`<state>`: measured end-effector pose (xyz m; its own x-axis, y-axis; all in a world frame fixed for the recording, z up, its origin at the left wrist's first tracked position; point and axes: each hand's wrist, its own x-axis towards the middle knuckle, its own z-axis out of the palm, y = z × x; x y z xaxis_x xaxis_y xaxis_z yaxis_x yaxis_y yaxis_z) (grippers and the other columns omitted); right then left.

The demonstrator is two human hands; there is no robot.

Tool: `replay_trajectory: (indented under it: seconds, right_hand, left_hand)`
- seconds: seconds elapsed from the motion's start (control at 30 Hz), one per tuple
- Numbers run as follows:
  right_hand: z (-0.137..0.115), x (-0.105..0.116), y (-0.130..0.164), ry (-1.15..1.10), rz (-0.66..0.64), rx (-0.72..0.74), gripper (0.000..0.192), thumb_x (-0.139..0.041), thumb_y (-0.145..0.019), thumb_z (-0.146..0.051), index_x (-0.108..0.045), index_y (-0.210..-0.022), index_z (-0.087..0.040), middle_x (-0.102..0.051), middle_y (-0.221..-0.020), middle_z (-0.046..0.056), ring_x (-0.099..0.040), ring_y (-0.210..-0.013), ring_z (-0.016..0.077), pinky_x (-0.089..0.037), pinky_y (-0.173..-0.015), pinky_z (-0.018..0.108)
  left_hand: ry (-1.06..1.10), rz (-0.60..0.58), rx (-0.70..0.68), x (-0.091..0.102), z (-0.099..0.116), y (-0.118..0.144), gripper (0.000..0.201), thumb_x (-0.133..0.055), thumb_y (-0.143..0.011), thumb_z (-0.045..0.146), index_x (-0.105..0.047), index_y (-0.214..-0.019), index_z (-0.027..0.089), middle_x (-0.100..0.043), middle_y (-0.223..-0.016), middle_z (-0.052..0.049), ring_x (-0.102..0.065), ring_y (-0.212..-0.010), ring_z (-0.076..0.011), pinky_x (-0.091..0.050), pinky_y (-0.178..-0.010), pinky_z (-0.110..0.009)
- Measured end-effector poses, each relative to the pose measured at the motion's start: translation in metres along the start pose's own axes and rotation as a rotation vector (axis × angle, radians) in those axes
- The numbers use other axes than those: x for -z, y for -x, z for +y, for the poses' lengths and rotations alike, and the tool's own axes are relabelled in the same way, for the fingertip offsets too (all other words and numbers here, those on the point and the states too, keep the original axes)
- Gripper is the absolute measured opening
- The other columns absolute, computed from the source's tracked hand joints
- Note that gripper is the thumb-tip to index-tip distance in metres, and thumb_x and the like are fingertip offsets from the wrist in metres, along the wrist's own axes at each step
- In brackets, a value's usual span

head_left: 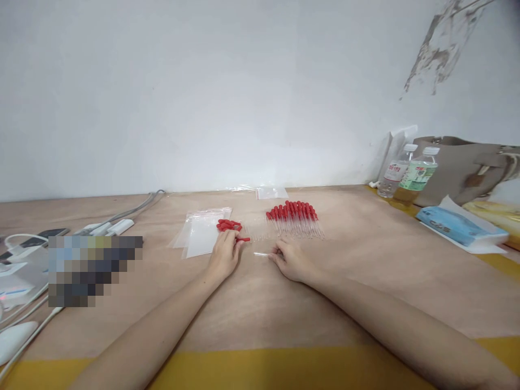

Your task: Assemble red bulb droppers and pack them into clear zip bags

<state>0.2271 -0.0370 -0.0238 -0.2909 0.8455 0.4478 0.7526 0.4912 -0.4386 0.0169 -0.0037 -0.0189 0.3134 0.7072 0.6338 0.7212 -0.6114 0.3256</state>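
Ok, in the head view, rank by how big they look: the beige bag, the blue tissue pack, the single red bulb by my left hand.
1. Beige bag
2. Blue tissue pack, though it sits nearer the camera
3. Single red bulb, clearly smallest

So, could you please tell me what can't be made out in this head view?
- Pixelled patch, head view: a mosaic blur hides whatever lies there.
- Glass tube at the right hand: too small and clear to see the grip.
- Bottle labels: too small to read.
- Beige bag: cut off by the right edge.
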Motion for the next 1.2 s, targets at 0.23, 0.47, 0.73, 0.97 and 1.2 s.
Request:
replay_trajectory:
  seconds: [0.23,0.47,0.73,0.97,1.2]
  right_hand:
    - [0.006,0.008,0.0,0.037,0.167,0.05,0.012,-0.043,-0.085,-0.022,-0.054,-0.088,-0.017,-0.063,-0.083,0.002,-0.054,-0.078,0.0138,-0.026,-0.078,0.033]
    - [0.008,0.007,0.001,0.068,0.165,0.209,0.025,-0.038,-0.088,-0.023,-0.059,-0.101,-0.023,-0.064,-0.088,0.003,-0.055,-0.081,0.0131,-0.024,-0.083,0.033]
    - [0.004,0.008,0.002,0.021,0.125,0.226,0.025,-0.039,-0.087,-0.026,-0.06,-0.099,-0.022,-0.064,-0.088,0.004,-0.055,-0.078,0.0133,-0.024,-0.085,0.033]
    - [0.013,0.016,-0.001,0.048,0.03,0.296,0.023,-0.042,-0.086,-0.022,-0.063,-0.097,-0.026,-0.063,-0.08,0.001,-0.052,-0.07,0.0109,-0.024,-0.077,0.03]
    - [0.021,0.015,-0.001,0.184,0.032,0.417,0.025,-0.041,-0.085,-0.019,-0.063,-0.096,-0.025,-0.061,-0.079,0.002,-0.049,-0.068,0.0121,-0.023,-0.074,0.031]
  left_hand:
    - [0.111,-0.079,-0.072,-0.006,0.018,0.004,0.023,-0.036,-0.086,0.015,-0.052,-0.102,0.018,-0.047,-0.09,-0.006,-0.049,-0.088,-0.0164,-0.042,-0.081,-0.031]
    - [0.23,-0.112,0.03,-0.007,0.023,0.003,0.019,-0.04,-0.085,0.019,-0.057,-0.092,0.018,-0.056,-0.088,-0.005,-0.053,-0.086,-0.0166,-0.044,-0.08,-0.032]
    - [0.454,-0.151,0.152,-0.012,0.019,0.004,0.022,-0.049,-0.08,0.033,-0.058,-0.09,0.016,-0.063,-0.08,-0.004,-0.058,-0.074,-0.0154,-0.047,-0.065,-0.028]
    - [0.346,-0.171,0.008,-0.005,0.022,0.006,0.02,-0.048,-0.082,0.032,-0.062,-0.088,0.019,-0.065,-0.08,-0.003,-0.059,-0.073,-0.0147,-0.046,-0.067,-0.027]
    - [0.159,-0.306,-0.199,-0.001,0.025,0.006,0.022,-0.042,-0.086,0.031,-0.06,-0.091,0.019,-0.06,-0.078,-0.004,-0.056,-0.072,-0.0144,-0.044,-0.066,-0.026]
